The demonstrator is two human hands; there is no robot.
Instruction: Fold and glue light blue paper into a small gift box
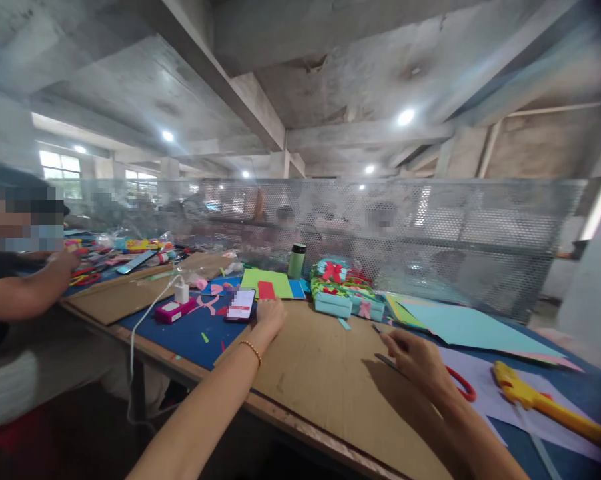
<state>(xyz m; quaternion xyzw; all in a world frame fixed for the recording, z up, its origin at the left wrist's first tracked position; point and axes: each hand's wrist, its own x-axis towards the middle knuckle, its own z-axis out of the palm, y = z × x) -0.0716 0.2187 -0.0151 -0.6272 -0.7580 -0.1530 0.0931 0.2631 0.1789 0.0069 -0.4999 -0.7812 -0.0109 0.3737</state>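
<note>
Left hand (pixel 270 313) loosely curled at the red card (pixel 266 290) (gripping or just touching, can't tell), right hand (pixel 415 360) fingers wrapped on scissors (pixel 461 385) lying on the board (pixel 325 373), so cutting probably hasn't started.

The left hand (pixel 269 315) curls on the board (pixel 325 387), fingertips touching a red card (pixel 266 290); a phone (pixel 241 305) lies just left of them. The right hand (pixel 416 359) grips scissors (pixel 461 385), blade poking out left of its fingers. A glue gun (pixel 543 402) lies to their right.
</note>
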